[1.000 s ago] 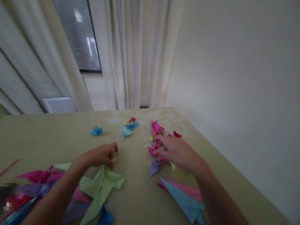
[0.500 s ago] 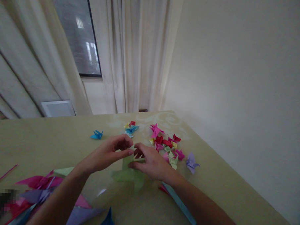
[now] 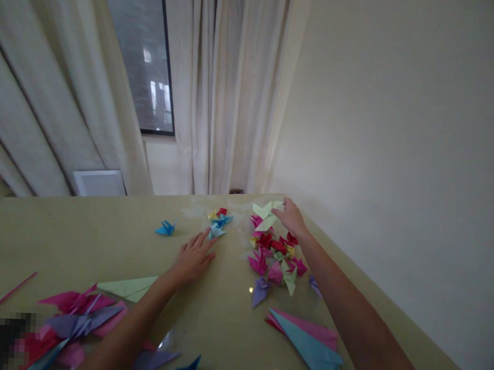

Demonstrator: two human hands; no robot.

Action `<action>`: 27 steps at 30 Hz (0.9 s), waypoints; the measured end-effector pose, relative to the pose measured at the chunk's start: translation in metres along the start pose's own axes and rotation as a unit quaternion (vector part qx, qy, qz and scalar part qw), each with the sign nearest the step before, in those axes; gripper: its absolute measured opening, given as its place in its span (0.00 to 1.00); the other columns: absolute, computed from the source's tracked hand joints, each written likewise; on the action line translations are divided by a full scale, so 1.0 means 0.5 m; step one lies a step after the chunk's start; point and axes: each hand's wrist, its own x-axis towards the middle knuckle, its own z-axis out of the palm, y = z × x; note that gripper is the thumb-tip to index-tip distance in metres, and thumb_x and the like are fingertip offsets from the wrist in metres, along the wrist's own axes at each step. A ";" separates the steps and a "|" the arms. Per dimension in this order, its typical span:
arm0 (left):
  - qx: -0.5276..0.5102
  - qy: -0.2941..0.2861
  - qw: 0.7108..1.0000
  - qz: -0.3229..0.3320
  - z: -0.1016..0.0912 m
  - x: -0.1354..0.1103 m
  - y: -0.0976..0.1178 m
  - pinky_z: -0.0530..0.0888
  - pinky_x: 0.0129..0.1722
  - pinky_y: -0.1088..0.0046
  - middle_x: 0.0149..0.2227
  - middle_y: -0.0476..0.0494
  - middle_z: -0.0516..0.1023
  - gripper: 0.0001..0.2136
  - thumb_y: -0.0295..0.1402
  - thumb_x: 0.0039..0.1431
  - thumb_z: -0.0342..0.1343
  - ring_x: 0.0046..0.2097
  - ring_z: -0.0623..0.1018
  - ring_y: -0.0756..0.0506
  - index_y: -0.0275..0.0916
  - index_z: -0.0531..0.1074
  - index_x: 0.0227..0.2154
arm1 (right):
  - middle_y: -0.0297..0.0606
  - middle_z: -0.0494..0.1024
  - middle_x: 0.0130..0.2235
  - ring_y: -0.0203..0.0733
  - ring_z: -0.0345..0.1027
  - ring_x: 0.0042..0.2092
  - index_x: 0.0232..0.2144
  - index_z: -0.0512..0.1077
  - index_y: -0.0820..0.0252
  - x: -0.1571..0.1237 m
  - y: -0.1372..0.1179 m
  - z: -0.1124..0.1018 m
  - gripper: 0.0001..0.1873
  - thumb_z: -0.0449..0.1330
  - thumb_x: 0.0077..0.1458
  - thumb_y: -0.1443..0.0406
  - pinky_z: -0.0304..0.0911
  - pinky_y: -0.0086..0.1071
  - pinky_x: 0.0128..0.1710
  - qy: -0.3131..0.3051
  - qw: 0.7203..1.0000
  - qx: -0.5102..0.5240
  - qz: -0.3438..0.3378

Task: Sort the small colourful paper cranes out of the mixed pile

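My right hand [image 3: 291, 217] reaches to the far side of the table and pinches a light green folded paper figure [image 3: 265, 214] above a heap of small origami pieces [image 3: 277, 256] in pink, red, yellow and green. My left hand [image 3: 193, 256] lies flat on the tabletop with its fingers stretched out, holding nothing. Its fingertips are close to a small cluster of blue, red and yellow folded pieces [image 3: 218, 222]. A lone blue paper crane [image 3: 165, 228] sits further left.
The beige table [image 3: 85, 238] ends at a wall on the right and curtains with a window behind. Larger folded papers lie near me: a pink and blue one [image 3: 309, 340], a light green one [image 3: 132, 287], and pink and purple ones [image 3: 75, 314] at the left.
Both hands held the green figure together in front of me. Now the right hand has carried it out to the far heap, and the left hand has let go and lies flat.
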 end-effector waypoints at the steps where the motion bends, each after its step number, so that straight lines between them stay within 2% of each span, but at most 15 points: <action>1: 0.013 -0.014 1.000 0.003 0.009 -0.002 0.002 0.61 0.66 0.41 0.76 0.35 0.51 0.26 0.38 0.70 0.46 0.74 0.56 0.30 0.44 0.62 0.69 | 0.60 0.76 0.57 0.59 0.72 0.59 0.55 0.71 0.66 -0.011 0.004 0.000 0.28 0.67 0.52 0.64 0.64 0.53 0.60 0.010 1.000 -0.007 -0.012; 3: 0.025 -0.021 0.999 0.011 0.016 -0.006 0.005 0.59 0.67 0.42 0.74 0.34 0.57 0.25 0.40 0.72 0.44 0.72 0.60 0.32 0.43 0.63 0.68 | 0.57 0.74 0.60 0.57 0.69 0.61 0.58 0.69 0.64 -0.042 0.005 0.000 0.30 0.66 0.54 0.61 0.62 0.53 0.63 0.020 0.998 -0.006 -0.054; 6: 0.028 -0.012 0.999 0.019 0.013 -0.009 0.007 0.60 0.66 0.46 0.71 0.34 0.64 0.23 0.39 0.72 0.43 0.70 0.65 0.34 0.43 0.66 0.66 | 0.52 0.75 0.59 0.55 0.70 0.59 0.59 0.70 0.61 -0.089 -0.006 0.001 0.29 0.65 0.57 0.57 0.65 0.52 0.60 0.014 0.992 0.024 -0.119; 11: 0.035 -0.005 0.999 0.022 0.000 -0.007 0.017 0.63 0.64 0.50 0.66 0.34 0.71 0.20 0.37 0.72 0.44 0.66 0.69 0.35 0.42 0.69 0.61 | 0.47 0.77 0.54 0.52 0.72 0.56 0.54 0.73 0.58 -0.138 -0.037 -0.011 0.23 0.63 0.60 0.54 0.68 0.49 0.57 0.020 0.985 0.087 -0.151; 14: 0.030 -0.010 0.998 0.048 -0.014 -0.006 0.027 0.68 0.57 0.60 0.52 0.35 0.78 0.14 0.34 0.70 0.45 0.56 0.76 0.38 0.41 0.75 0.48 | 0.47 0.78 0.53 0.52 0.72 0.54 0.53 0.74 0.58 -0.146 -0.048 -0.026 0.21 0.64 0.60 0.55 0.68 0.48 0.55 0.018 0.984 0.092 -0.154; 17: 0.016 -0.027 0.999 0.033 -0.027 -0.005 0.035 0.69 0.45 0.65 0.38 0.43 0.79 0.05 0.37 0.65 0.53 0.44 0.78 0.40 0.42 0.70 0.36 | 0.45 0.78 0.52 0.50 0.73 0.53 0.52 0.75 0.57 -0.147 -0.051 -0.046 0.19 0.63 0.61 0.57 0.68 0.46 0.55 0.021 0.983 0.095 -0.153; 19: -0.008 -0.021 1.000 0.006 -0.027 -0.005 0.035 0.68 0.38 0.67 0.35 0.46 0.76 0.10 0.42 0.61 0.58 0.39 0.77 0.40 0.43 0.65 0.34 | 0.45 0.78 0.52 0.50 0.73 0.52 0.51 0.75 0.56 -0.147 -0.053 -0.062 0.17 0.62 0.61 0.58 0.69 0.45 0.53 0.026 0.982 0.095 -0.159; 22: -0.065 0.048 0.997 -0.015 -0.009 -0.004 0.027 0.70 0.38 0.65 0.38 0.44 0.74 0.17 0.48 0.58 0.60 0.40 0.77 0.40 0.43 0.62 0.36 | 0.44 0.79 0.51 0.49 0.73 0.52 0.50 0.76 0.55 -0.152 -0.062 -0.085 0.16 0.63 0.61 0.58 0.69 0.44 0.52 0.030 0.981 0.093 -0.168; 24: -0.122 0.096 0.987 -0.034 0.006 -0.005 0.022 0.73 0.42 0.63 0.43 0.41 0.74 0.19 0.49 0.58 0.59 0.41 0.77 0.40 0.42 0.62 0.42 | 0.43 0.81 0.50 0.48 0.75 0.50 0.49 0.76 0.55 -0.158 -0.072 -0.097 0.15 0.63 0.62 0.58 0.70 0.43 0.51 0.021 0.980 0.102 -0.168; 27: -0.205 0.092 0.974 -0.035 0.021 -0.004 0.018 0.76 0.44 0.61 0.50 0.40 0.75 0.27 0.45 0.59 0.58 0.38 0.78 0.43 0.42 0.58 0.57 | 0.40 0.83 0.45 0.44 0.77 0.44 0.45 0.78 0.56 -0.171 -0.090 -0.104 0.12 0.63 0.62 0.59 0.71 0.38 0.46 -0.040 0.978 0.134 -0.154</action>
